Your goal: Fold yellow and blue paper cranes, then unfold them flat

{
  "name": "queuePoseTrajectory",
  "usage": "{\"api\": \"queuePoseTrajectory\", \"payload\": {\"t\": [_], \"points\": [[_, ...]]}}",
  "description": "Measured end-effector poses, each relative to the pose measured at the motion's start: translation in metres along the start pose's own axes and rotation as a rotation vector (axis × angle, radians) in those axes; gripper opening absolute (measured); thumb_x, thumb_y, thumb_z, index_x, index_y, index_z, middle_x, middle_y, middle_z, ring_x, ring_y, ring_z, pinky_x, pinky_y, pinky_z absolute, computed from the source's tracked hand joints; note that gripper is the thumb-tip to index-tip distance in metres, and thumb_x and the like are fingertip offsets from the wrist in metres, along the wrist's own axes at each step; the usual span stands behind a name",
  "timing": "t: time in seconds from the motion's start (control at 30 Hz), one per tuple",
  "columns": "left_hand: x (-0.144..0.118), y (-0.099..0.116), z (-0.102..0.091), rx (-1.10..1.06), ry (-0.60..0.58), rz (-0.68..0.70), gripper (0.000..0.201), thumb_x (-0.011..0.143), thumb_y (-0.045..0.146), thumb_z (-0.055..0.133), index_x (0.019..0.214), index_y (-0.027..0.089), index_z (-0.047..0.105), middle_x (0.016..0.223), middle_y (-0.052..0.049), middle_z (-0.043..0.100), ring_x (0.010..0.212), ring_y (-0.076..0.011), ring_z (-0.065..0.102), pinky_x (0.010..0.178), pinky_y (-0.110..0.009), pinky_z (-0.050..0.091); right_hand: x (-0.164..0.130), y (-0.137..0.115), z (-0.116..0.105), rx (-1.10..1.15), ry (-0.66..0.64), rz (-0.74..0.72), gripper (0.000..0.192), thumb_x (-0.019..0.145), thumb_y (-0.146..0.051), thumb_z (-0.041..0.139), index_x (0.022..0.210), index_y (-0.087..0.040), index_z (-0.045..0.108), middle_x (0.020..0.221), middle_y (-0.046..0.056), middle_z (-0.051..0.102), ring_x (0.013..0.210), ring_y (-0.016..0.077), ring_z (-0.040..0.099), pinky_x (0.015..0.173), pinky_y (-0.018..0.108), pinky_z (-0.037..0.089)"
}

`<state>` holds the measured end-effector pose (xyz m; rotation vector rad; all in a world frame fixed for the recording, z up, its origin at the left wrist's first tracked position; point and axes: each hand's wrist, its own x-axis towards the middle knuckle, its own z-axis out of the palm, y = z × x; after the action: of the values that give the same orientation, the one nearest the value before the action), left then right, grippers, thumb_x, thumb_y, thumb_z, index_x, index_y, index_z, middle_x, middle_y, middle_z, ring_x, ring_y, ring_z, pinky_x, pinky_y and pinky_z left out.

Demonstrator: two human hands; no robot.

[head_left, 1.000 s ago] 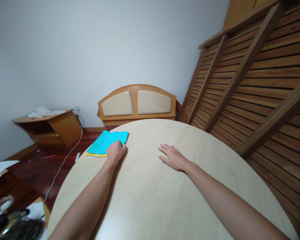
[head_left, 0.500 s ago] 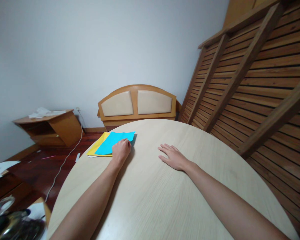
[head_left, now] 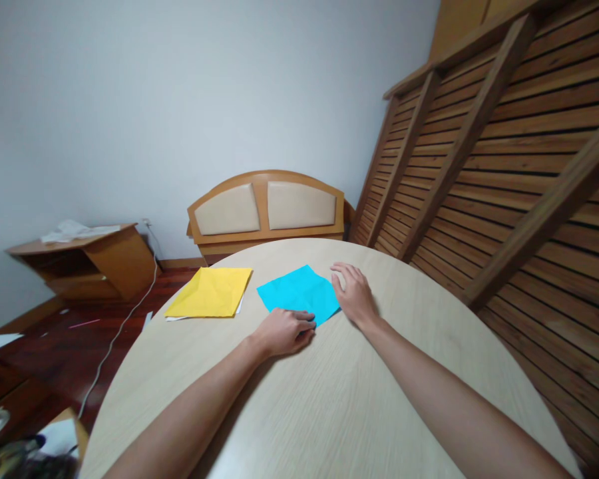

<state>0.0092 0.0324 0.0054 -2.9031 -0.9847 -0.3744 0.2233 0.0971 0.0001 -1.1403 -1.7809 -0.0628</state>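
Observation:
A creased square sheet of blue paper (head_left: 299,291) lies on the pale round table (head_left: 319,412), one corner turned toward me. Its near corner is under the fingers of my left hand (head_left: 287,330), which is closed on it, palm down, with the fingertips partly hidden. My right hand (head_left: 354,295) is open beside the paper's right corner, thumb and fingers apart and slightly bent, with nothing held. To the left sits a stack of creased yellow paper (head_left: 209,293), with a white edge showing underneath.
A wooden headboard (head_left: 264,206) stands against the wall behind the table. Slatted wooden panels (head_left: 479,179) lean along the right. At the left are a low cabinet (head_left: 120,256) with white sheets on top and a cable (head_left: 114,336) running across the floor.
My left hand has brought the blue paper off the yellow stack, rightward to the middle of the table. My right hand has moved slightly farther forward, beside the paper. The view has shifted a little.

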Motion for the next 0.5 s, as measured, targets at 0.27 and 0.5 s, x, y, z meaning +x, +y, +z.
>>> {"api": "queuePoseTrajectory", "payload": {"t": [0.27,0.5], "points": [[-0.002,0.014,-0.006,-0.193,-0.087,0.094,0.032,0.095,0.036,0.044,0.105,0.022,0.071,0.114,-0.007,0.073,0.101,-0.021,0.069,0.088,-0.03,0.053,-0.011,-0.013,0.014,-0.13,-0.535,-0.057,0.047,0.1,-0.04,0.038,0.139,-0.02,0.055,0.15,0.008,0.048,0.142,0.024,0.037,0.119,0.043,0.024],[0.008,0.005,0.012,-0.116,0.15,-0.453,0.046,0.098,0.032,0.038,0.139,0.015,0.049,0.144,-0.013,0.053,0.133,-0.0227,0.049,0.112,-0.036,0.039,-0.025,-0.021,0.02,-0.233,-0.843,0.098,0.06,0.1,-0.05,0.033,0.153,-0.023,0.036,0.163,0.007,0.025,0.151,0.0311,0.016,0.12,0.053,0.012]]}}
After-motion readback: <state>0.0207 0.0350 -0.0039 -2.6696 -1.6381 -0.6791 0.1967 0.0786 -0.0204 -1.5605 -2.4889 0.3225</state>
